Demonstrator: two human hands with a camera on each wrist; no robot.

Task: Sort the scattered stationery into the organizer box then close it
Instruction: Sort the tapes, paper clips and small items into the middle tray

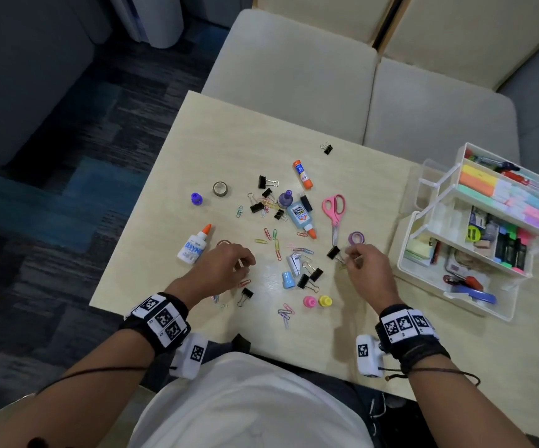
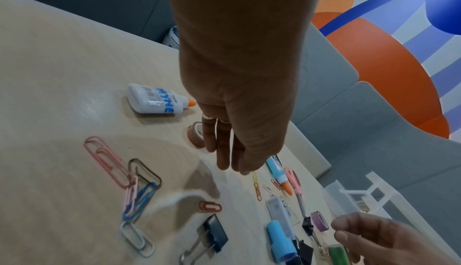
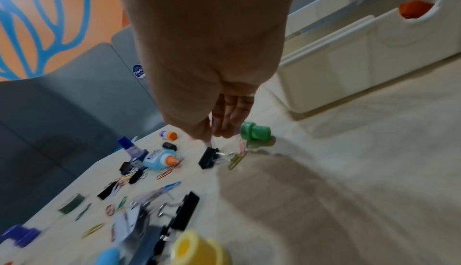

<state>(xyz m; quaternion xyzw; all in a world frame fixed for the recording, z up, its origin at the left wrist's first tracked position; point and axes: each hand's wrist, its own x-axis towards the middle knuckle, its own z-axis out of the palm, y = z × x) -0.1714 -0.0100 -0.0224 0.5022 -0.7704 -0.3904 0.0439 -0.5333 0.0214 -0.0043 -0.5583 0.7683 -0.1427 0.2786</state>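
Right hand (image 1: 366, 265) over black binder clip (image 1: 333, 252); perhaps touching its handles

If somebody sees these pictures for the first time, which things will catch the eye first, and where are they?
First comes the scatter of paper clips and black binder clips across the middle of the table, with pink scissors among them. At the right edge stands the open white organizer box, its tiers already full of colourful stationery. Both hands hover low over the clutter.

Head view overhead; 2 close wrist views sharing the table (image 1: 294, 150).
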